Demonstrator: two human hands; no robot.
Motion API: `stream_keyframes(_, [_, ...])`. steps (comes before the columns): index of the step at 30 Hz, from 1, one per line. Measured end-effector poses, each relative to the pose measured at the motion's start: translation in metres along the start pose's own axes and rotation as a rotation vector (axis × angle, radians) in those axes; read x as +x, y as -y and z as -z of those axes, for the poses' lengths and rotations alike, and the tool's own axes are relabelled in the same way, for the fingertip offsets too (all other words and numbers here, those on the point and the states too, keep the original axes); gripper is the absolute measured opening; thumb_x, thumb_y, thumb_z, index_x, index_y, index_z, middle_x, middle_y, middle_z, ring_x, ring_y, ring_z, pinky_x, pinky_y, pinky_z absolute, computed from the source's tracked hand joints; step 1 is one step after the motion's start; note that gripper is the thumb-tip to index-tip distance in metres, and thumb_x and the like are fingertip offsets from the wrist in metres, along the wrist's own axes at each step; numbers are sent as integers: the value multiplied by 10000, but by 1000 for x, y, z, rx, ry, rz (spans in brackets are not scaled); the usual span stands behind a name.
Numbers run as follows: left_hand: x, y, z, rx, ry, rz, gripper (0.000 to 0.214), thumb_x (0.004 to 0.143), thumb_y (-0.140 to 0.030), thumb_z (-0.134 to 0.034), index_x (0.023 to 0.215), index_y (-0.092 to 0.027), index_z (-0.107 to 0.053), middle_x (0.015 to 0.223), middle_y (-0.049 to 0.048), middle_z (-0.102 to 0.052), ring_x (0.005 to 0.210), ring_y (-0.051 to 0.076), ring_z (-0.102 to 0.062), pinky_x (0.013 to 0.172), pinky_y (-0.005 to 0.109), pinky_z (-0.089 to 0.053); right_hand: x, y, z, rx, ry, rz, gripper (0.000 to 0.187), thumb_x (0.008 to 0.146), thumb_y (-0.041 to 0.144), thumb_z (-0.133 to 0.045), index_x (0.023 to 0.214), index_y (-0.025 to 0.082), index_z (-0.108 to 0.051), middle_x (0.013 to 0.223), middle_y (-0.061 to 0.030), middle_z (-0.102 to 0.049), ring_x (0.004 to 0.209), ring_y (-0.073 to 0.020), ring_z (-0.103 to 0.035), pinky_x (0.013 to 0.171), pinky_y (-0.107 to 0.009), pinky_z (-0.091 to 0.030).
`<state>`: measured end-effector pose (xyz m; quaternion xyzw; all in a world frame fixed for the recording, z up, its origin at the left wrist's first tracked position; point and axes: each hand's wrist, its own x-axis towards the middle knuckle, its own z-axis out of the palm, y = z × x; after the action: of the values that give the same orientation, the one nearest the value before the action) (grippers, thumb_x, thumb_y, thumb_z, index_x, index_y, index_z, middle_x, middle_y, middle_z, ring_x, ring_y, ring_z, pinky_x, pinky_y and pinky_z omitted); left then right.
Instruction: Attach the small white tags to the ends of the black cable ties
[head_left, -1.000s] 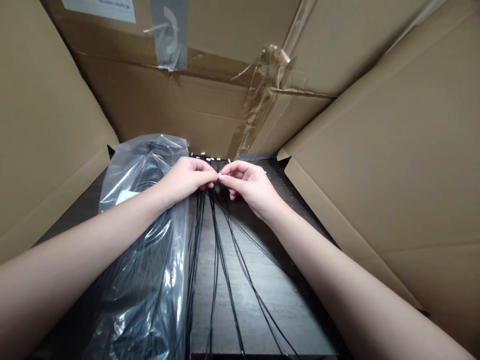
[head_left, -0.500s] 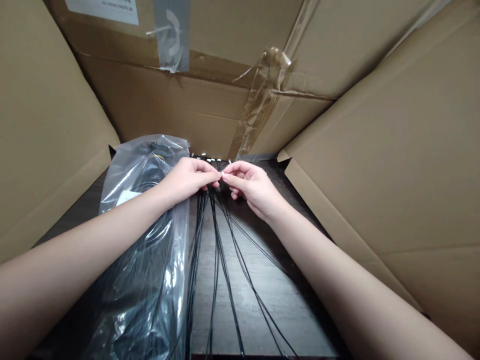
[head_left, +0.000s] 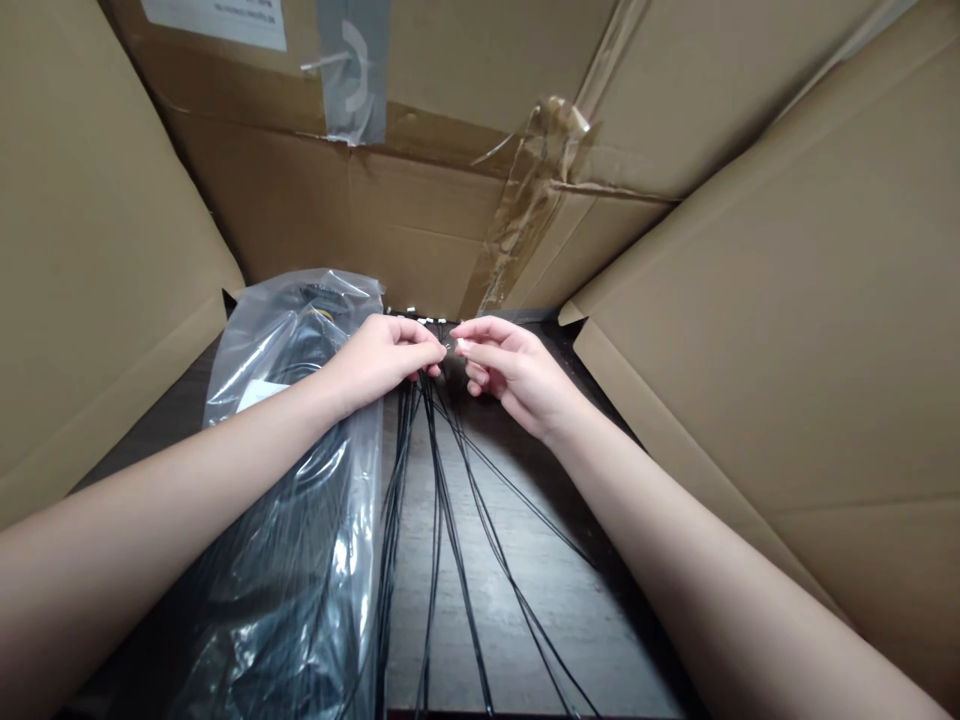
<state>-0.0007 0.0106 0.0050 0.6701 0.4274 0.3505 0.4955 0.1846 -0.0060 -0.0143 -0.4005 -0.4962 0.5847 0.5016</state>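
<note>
My left hand (head_left: 394, 350) is closed in a pinch on the end of a thin black cable, and a tiny shiny tip shows just past its fingertips. To its right, my right hand (head_left: 514, 368) has thumb and index finger close together around a small white piece (head_left: 460, 345), mostly covered by the fingers. A narrow gap separates the two hands. Several black cables (head_left: 450, 520) run from beneath the hands toward me over the dark tabletop (head_left: 540, 600). Beyond the hands, small white cable ends (head_left: 441, 321) lie in a loose row.
A clear plastic bag (head_left: 300, 560) with coiled black cable inside lies left of the loose cables, under my left forearm. A taped cardboard box (head_left: 420, 210) stands at the back. Cardboard panels rise on the left (head_left: 97, 250) and right (head_left: 787, 300).
My right hand has drawn a little to the right, away from my left fingertips, with the white piece. A small gap has opened between the hands. The view has shifted slightly.
</note>
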Motion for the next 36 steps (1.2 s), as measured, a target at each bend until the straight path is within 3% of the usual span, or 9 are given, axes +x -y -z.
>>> stream_keyframes(5, [0,1,-1,-9,-38,-101,167,727,-294,-688,744,-129,-709,702,5,-675,657,110,-567,667,252,-441,-1,7,0,-29,34,66,310,660,336,-877,891,170,-753,675,41,-587,550,-55,-439,521,-229,-445])
stream_keyframes(8, [-3,-2,-3,3,-2,-128,145,720,-273,-688,696,-130,-693,675,-6,-645,659,105,-552,674,249,-430,-1,7,0,-38,71,73,321,674,357,-882,912,170,-774,701,21,-619,584,-67,-461,538,-234,-442])
stream_keyframes(22, [-4,-7,0,-67,74,-18,155,727,-282,-717,655,-145,-723,644,-9,-666,632,95,-526,657,244,-409,-3,6,-2,65,117,-68,379,648,384,-910,937,177,-782,713,16,-643,565,-58,-433,530,-231,-442])
stream_keyframes(36, [-4,-7,0,-184,53,48,148,662,-287,-735,610,-151,-711,599,-5,-624,603,101,-492,634,261,-392,-4,4,-6,78,121,-79,347,643,364,-912,906,189,-769,707,29,-655,556,-52,-469,533,-211,-447])
